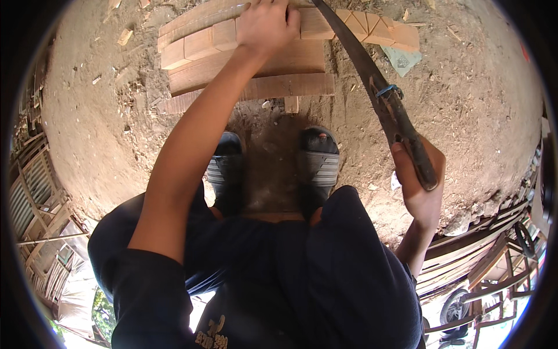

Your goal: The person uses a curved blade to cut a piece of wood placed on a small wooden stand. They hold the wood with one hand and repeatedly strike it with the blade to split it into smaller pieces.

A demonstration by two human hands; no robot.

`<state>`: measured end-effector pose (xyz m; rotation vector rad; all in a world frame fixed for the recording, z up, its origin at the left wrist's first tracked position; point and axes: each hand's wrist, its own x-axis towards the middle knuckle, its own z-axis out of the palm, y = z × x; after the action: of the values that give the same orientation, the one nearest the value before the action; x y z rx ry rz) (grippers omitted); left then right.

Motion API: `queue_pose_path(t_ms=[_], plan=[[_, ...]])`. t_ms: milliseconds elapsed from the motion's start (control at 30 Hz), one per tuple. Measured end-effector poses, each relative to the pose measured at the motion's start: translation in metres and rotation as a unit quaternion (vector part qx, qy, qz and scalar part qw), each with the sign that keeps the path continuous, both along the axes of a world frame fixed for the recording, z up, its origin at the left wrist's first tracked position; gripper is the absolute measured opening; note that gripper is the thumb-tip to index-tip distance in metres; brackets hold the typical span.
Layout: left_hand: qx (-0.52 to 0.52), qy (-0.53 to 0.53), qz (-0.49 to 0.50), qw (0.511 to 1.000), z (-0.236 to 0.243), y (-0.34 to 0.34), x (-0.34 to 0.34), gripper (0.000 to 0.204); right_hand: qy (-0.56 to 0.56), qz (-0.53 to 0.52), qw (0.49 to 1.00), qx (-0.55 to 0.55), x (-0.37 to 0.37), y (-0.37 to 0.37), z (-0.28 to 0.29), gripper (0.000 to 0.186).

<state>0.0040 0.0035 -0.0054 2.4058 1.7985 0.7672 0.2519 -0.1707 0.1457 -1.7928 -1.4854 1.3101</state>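
Left hand [267, 26] lay fingers-down, pressing a wood block [200, 43] at the stack's top — stack on bare dirt [93, 116]. Right hand [421, 186] gripped a long blade [372, 81] by its handle, slanting over the blocks.

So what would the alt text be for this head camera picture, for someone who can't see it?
Seen from above, a squatting person's left hand presses on stacked wooden blocks on sandy ground, while the right hand grips the handle of a long dark blade angled over the wood. Both feet in sandals stand just behind the stack.
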Motion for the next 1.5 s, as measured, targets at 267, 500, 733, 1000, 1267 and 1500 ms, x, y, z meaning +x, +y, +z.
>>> queue_pose_path(t_ms=[267,500,733,1000,1267,1500], plan=[[0.033,-0.034,-0.007,0.999,-0.001,-0.002,-0.003,0.022,-0.009,-0.009,1.0,0.01,0.039,-0.041,-0.009,0.018],[0.04,-0.024,-0.013,0.999,-0.001,0.001,-0.004,0.02,0.001,0.004,1.0,0.025,0.026,-0.042,-0.025,0.015],[-0.001,-0.047,0.02,0.999,-0.005,0.003,0.003,0.018,-0.019,-0.018,1.0,0.001,0.065,-0.084,-0.02,0.022],[0.002,0.014,0.145,0.989,-0.022,0.034,-0.027,0.035,0.012,-0.009,1.0,-0.004,0.067,-0.07,-0.029,0.018],[-0.155,0.031,0.126,0.979,-0.018,0.047,-0.03,0.044,0.009,-0.005,1.0,-0.005,0.042,-0.037,-0.028,0.015],[-0.086,0.05,0.144,0.985,-0.019,0.044,-0.029,0.04,-0.002,0.011,1.0,-0.004,0.053,-0.05,-0.02,0.014]])
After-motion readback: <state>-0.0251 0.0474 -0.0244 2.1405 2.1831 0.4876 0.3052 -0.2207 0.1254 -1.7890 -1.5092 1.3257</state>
